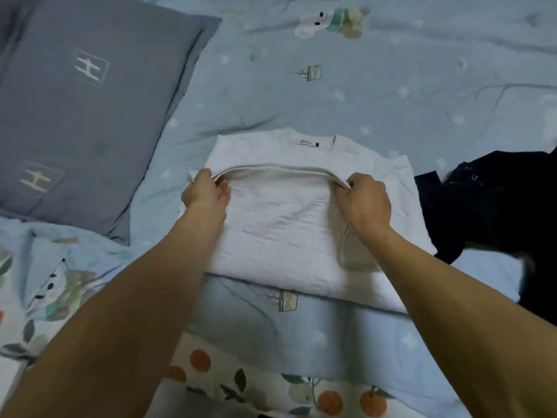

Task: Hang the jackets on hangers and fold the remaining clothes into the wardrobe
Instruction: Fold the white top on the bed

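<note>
A white shirt [289, 218] lies on the light blue bedspread [376, 95], collar at the far end, its lower half folded up over the chest. My left hand [206, 191] pinches the left corner of the folded hem. The right corner of that same hem is gripped by my right hand [366, 202]. The hem is stretched between both hands, lifted slightly above the shirt body. A dark garment [488, 206] lies crumpled to the right of the shirt.
A grey pillow [87, 110] with H emblems lies at the left. A small plush toy [331, 21] sits at the far side of the bed. A quilt with an orange-fruit print [271, 390] covers the near edge.
</note>
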Demonstrator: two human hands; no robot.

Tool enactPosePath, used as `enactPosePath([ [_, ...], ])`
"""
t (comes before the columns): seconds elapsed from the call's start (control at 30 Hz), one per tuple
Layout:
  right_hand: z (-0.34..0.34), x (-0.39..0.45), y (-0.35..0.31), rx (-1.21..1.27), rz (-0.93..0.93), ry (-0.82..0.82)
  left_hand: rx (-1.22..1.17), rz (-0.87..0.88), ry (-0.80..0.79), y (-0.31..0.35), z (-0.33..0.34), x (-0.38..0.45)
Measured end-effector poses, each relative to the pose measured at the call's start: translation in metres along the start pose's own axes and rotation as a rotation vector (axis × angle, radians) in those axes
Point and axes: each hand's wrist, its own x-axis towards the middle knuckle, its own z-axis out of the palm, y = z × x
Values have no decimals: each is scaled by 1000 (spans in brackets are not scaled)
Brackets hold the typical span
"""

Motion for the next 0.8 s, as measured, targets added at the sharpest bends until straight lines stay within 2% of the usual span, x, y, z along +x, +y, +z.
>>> enactPosePath([
  [0.27,24,110,-3,56,41,56,-85,-10,-110,5,86,83],
  [0.33,28,130,2,81,50,8,-56,-3,-93,0,99,89],
  [0.47,52,153,14,93,85,-46,-116,-5,-80,-17,107,101],
  [0.63,76,172,24,45,100,7,-229,0,-86,-25,111,121],
  [0.73,75,174,25,12,88,-22,-147,30,-125,-30,113,115],
  [0.8,72,167,23,7,71,-61,0,118,-144,-37,115,108],
])
